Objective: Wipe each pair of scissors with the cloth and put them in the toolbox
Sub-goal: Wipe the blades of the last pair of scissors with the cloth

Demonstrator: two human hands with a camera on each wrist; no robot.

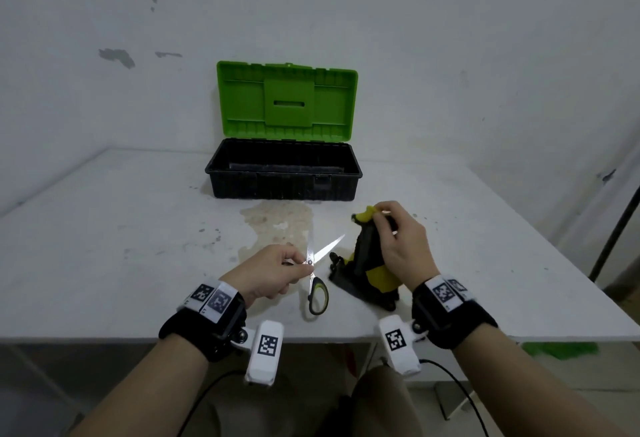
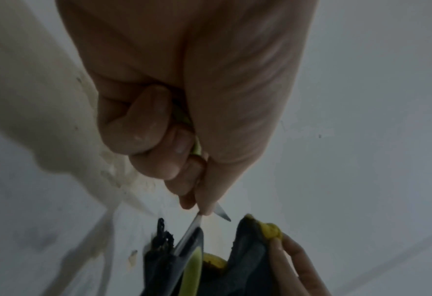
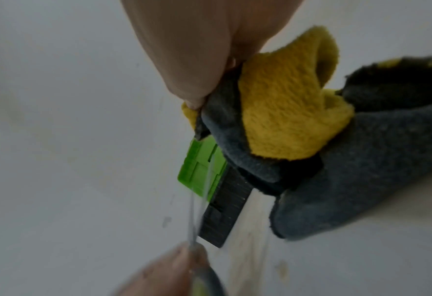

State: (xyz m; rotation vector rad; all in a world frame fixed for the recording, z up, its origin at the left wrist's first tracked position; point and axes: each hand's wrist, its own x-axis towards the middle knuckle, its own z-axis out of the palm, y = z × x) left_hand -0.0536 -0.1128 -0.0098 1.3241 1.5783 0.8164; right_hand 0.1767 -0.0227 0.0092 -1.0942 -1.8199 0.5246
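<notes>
Centrally, open-bladed scissors [image 1: 317, 273] between hands, toolbox [image 1: 284, 176] well beyond.

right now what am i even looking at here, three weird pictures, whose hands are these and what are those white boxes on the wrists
No machine here: a person works with bare hands, wearing three cameras. The wide picture comes from a head camera looking down at a white table. The two dim close-ups come from cameras strapped to each wrist; those are the white boxes with black-and-white square markers.

The left hand pinches a pair of steel scissors with green-and-grey handles near the pivot, blades spread open. The right hand grips a yellow-and-dark-grey fleecy cloth, bunched up and reaching down to the table. Behind them stands a black plastic toolbox with its bright green lid raised. A brownish stain marks the table in front of the toolbox.
</notes>
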